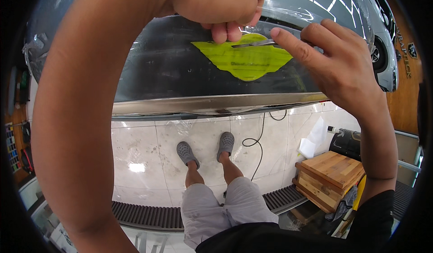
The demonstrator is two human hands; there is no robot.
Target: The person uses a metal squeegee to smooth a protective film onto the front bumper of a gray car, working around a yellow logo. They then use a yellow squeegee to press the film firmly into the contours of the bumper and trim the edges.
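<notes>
One left hand and one right hand make two, both bare. There is one yellow-green piece, one thin metal blade and one dark panel. Two grey clogs and two bare lower legs are visible, with one pair of pale shorts. Also counted: one wooden box, one white sheet, one grey cloth, and two visible stretches of slatted grating.

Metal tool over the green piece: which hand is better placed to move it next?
Probably the right hand: its index finger is at the right end of the metal tool, though the grip is partly hidden. The left hand has its fingers by the upper edge of the green piece.
</notes>
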